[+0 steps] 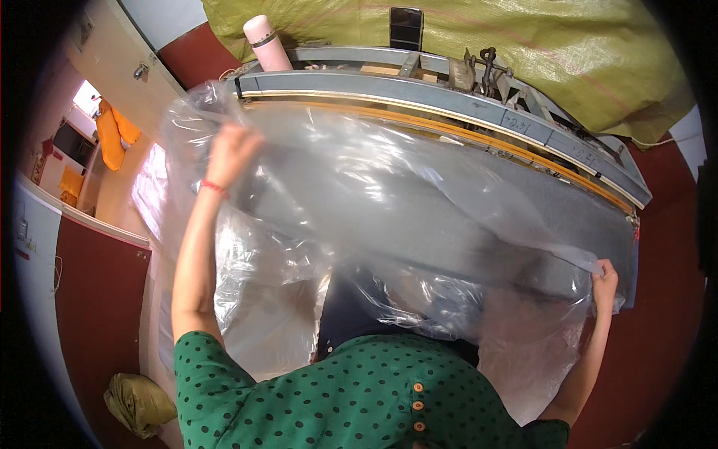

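The big clear crinkled plastic sheet point(389, 202) lay billowed over the long grey metal-framed surface point(449, 97), looking light, limp and slippery, best gripped at its edges. The left hand point(232, 153) seemed to bunch it behind the film; the right hand point(604, 280) had fingers pinching its corner. Beyond sat a pink cylindrical bottle point(267, 43) and yellow-green woven sacking point(538, 37).

**Plastic sheet blocks the bench front**

The clear plastic sheet point(389, 194) billows across the grey work surface point(583, 224), closing off nearly all of it. Behind, the metal frame rail point(419, 90), a pink bottle point(267, 43) and a black phone point(406, 28) crowd the back edge. Open room lies along the red floor point(666, 314) at the right.
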The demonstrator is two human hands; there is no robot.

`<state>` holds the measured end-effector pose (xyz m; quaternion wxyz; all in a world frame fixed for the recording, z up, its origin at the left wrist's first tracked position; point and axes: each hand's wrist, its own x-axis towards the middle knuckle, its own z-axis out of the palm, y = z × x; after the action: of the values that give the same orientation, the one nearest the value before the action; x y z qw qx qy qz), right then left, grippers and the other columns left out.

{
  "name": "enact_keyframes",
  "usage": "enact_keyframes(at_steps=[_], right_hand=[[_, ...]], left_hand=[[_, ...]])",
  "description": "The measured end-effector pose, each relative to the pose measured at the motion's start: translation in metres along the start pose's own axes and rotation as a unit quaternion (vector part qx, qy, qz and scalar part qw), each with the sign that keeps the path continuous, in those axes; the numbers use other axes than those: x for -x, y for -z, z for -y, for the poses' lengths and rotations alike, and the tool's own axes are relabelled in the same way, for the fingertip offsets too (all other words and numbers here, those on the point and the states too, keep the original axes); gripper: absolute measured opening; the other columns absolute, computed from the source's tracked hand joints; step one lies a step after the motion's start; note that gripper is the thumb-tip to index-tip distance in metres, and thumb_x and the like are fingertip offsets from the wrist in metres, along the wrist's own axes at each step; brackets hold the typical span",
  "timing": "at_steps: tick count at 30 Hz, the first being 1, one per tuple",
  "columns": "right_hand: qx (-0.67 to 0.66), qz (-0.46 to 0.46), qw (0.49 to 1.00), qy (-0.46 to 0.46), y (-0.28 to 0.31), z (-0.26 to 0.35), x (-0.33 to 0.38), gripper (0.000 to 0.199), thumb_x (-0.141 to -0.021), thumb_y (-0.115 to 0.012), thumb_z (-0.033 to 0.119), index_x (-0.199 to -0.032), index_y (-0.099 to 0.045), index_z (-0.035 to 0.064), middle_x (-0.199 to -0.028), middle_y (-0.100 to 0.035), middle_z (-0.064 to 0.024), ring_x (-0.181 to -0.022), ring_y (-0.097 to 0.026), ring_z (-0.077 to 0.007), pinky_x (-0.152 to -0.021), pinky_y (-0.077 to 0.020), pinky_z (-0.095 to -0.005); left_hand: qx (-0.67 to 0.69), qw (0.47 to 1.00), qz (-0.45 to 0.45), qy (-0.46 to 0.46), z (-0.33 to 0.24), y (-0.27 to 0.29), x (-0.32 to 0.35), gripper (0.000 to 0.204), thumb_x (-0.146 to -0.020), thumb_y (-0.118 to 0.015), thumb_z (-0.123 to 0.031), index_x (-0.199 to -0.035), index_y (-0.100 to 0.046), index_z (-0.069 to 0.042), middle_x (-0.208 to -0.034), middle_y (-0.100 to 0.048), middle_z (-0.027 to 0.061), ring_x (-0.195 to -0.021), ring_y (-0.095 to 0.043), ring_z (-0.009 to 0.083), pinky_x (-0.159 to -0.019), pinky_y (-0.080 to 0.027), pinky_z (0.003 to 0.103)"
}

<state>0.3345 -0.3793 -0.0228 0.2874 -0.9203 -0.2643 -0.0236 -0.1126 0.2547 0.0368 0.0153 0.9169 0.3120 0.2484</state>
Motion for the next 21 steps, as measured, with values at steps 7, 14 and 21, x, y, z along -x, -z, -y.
enact_keyframes(at_steps=[7, 14, 21], right_hand=[[-0.029, 0.173, 0.985, 0.003, -0.004, 0.08, 0.002, 0.018, -0.06, -0.061, -0.002, -0.075, -0.052, 0.0009, -0.062, -0.047, 0.0034, -0.061, -0.043, -0.0063, -0.055, -0.0369, -0.0226], [-0.255, 0.336, 0.901, -0.102, 0.043, 0.059, -0.023, 0.042, -0.051, -0.068, 0.01, -0.091, -0.054, 0.0071, -0.064, -0.043, 0.0083, -0.057, -0.04, -0.0022, -0.05, -0.0311, -0.017], [0.296, -0.387, 0.86, 0.15, 0.067, 0.109, -0.064, 0.018, -0.076, -0.051, 0.008, -0.092, -0.057, 0.0051, -0.09, -0.058, -0.0124, -0.085, -0.054, -0.0313, -0.074, -0.0432, -0.039]], left_hand=[[-0.079, 0.952, 0.2, 0.217, 0.077, -0.038, 0.0, 0.045, -0.072, -0.061, -0.035, -0.098, -0.059, 0.002, -0.098, -0.059, 0.0185, -0.095, -0.056, 0.0299, -0.083, -0.043, 0.035], [0.026, 0.992, 0.07, 0.104, 0.049, -0.122, -0.025, 0.051, -0.079, -0.05, -0.044, -0.118, -0.049, -0.011, -0.13, -0.039, 0.0103, -0.121, -0.033, 0.0276, -0.098, -0.024, 0.047], [-0.064, 0.979, 0.07, 0.181, 0.073, -0.129, -0.026, 0.053, -0.08, -0.041, -0.054, -0.126, -0.04, -0.027, -0.136, -0.031, 0.0007, -0.124, -0.027, 0.0289, -0.09, -0.018, 0.065]])
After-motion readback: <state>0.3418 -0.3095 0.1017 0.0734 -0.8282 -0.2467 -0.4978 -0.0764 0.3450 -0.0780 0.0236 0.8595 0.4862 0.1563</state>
